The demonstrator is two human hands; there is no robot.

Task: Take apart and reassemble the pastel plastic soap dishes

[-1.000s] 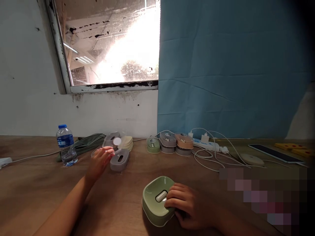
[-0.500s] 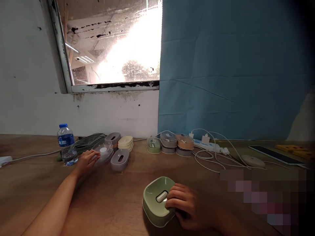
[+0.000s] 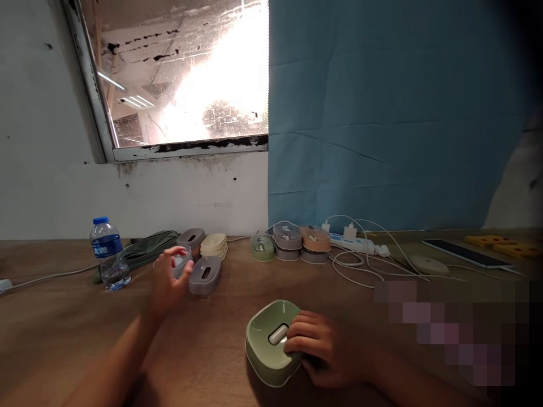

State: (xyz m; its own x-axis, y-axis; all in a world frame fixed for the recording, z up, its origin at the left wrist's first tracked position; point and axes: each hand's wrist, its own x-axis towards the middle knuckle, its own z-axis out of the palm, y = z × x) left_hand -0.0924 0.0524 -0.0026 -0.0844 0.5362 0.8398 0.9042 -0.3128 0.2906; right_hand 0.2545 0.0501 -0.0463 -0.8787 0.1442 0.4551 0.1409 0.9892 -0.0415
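My right hand [image 3: 316,347] grips the right side of a green, soap-dish-like box [image 3: 263,362] on the table. The box has a sunken top with a dark oval slot, and a pale capsule-shaped piece [image 3: 279,334] lies in that slot. Farther off on the left, my left hand [image 3: 169,282] reaches over clear plastic lids [image 3: 181,261], its fingers curved and its thumb apart. Whether those fingers touch a lid I cannot tell. Just right of the thumb is a grey dish [image 3: 206,277] with an oval slot.
Behind stand another grey dish [image 3: 190,237], stacked cream dishes [image 3: 213,246], a small green box [image 3: 262,247], and grey [image 3: 287,236] and orange-brown [image 3: 314,238] lidded boxes. A water bottle [image 3: 109,254] is at left. White cables, a power strip [image 3: 352,244] and a phone [image 3: 466,253] lie right.
My left hand has moved right and turned, with its thumb now spread beside the clear lids. My right hand keeps its hold on the green box. The view has shifted slightly.
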